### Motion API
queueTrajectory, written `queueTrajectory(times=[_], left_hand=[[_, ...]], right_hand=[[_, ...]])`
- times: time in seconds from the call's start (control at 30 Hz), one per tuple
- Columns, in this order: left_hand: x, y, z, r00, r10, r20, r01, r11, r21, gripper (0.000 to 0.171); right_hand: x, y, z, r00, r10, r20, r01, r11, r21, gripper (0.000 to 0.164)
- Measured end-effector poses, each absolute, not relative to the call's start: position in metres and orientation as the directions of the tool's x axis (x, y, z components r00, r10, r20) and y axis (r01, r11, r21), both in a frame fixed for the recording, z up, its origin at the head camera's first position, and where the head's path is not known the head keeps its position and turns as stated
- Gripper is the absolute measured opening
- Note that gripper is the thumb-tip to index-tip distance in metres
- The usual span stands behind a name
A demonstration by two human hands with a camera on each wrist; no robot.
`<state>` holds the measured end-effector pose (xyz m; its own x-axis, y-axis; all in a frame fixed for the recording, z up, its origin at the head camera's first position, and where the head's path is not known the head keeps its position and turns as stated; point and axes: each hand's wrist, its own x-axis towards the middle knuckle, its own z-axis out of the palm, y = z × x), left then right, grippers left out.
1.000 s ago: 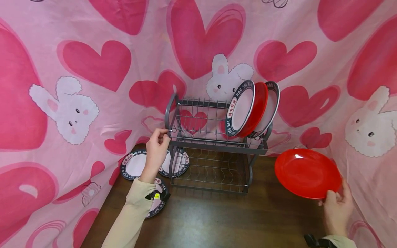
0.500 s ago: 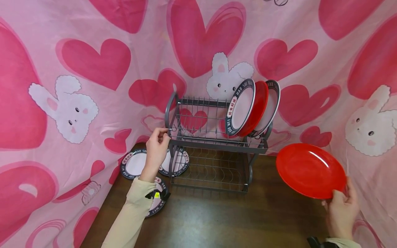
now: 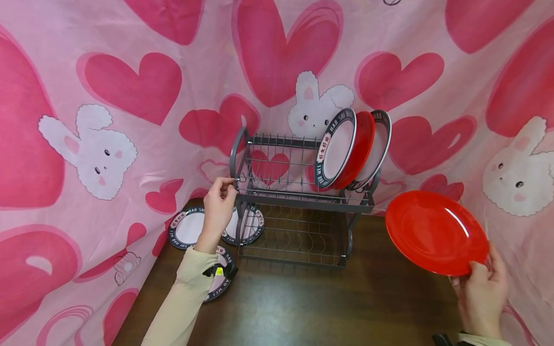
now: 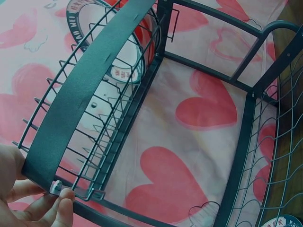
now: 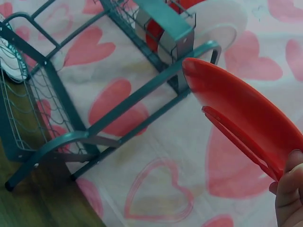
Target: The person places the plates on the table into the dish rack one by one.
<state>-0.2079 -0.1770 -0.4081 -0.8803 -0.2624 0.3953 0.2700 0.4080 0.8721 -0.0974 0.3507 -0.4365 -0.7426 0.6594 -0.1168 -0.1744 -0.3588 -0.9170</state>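
My right hand grips a red plate by its lower right rim, thumb over the face. The plate is tilted in the air to the right of a two-tier dark grey dish rack; the right wrist view shows its underside with a raised foot ring. At the rack's upper left front corner, my left hand holds on with curled fingers. Three plates stand on edge at the right of the top tier: a dark-rimmed white plate, a red one, and another dark-rimmed white one.
On the brown wooden tabletop, left of the rack, lie several dark-rimmed white plates, one partly under my left forearm. The lower tier of the rack holds no plates. Pink heart-and-rabbit cloth hangs behind and at both sides.
My right hand has shifted slightly to the right with the red plate, which has risen a little and tilted more towards the camera. My left hand has stayed on the rack corner.
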Motion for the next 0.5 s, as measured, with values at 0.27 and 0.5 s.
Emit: queueTrajectory(times=[0.27,0.5], left_hand=[[-0.207,-0.176,-0.408,-0.883,-0.266,0.387,0.265,0.396,0.879,0.025],[-0.208,-0.176,-0.407,-0.88,-0.271,0.389,0.264,0.401,0.877,0.026]], right_hand=[[-0.092,0.342,-0.421,-0.751,0.656,-0.071,-0.163,-0.289,-0.943,0.056],[-0.088,0.335,-0.412,-0.713,0.701,-0.002,-0.174,-0.18,-0.968,0.056]])
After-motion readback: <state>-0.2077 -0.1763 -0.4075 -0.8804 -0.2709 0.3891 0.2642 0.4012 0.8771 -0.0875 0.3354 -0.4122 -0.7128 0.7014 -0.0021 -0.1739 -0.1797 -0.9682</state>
